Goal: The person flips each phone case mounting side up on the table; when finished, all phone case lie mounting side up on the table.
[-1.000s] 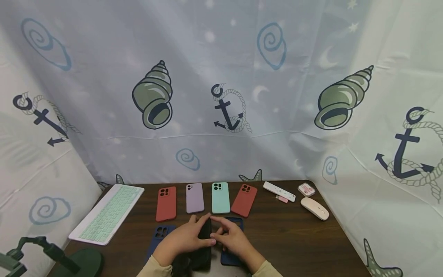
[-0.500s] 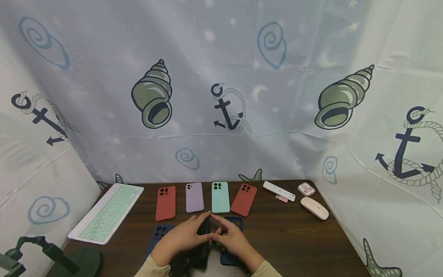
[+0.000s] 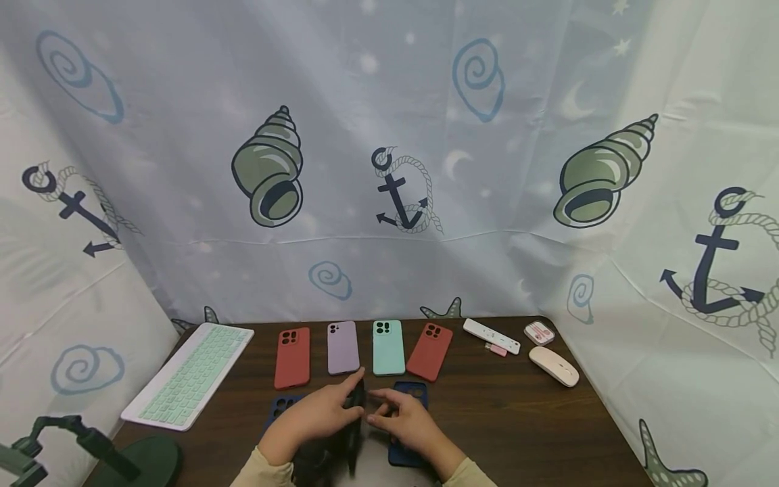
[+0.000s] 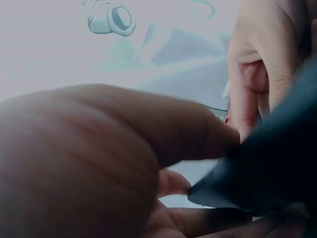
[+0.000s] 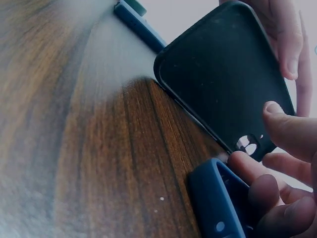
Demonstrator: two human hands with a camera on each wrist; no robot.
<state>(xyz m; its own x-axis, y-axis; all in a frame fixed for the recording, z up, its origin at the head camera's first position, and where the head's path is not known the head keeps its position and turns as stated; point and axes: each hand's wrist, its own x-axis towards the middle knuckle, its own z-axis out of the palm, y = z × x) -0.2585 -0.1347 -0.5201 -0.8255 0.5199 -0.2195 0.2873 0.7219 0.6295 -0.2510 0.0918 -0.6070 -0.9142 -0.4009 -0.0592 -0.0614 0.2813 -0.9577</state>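
A black phone case [image 3: 356,433] with a camera cutout is tilted up on edge under my left hand [image 3: 319,414], whose thumb and fingers grip it. In the right wrist view the phone case [image 5: 213,74] shows its broad dark face, bright camera holes at the lower corner. My right hand [image 3: 406,423] is just to its right, fingers loosely bent; in the right wrist view its thumb [image 5: 292,131] overlaps the case near the cutout. A blue phone case [image 3: 402,454] lies partly under my right hand. Another blue phone case [image 3: 282,406] is partly hidden behind my left hand.
A red case [image 3: 292,358], a lilac case [image 3: 343,348], a mint case [image 3: 388,348] and a second red case [image 3: 429,352] line the back. Left are a keyboard [image 3: 189,375] and a green stand [image 3: 143,460]; right, a white strip [image 3: 491,336] and a mouse [image 3: 554,366].
The black phone case has swung from facing up to standing nearly edge-on, and shifted slightly left with my left hand. My right hand's fingers have parted from my left hand's.
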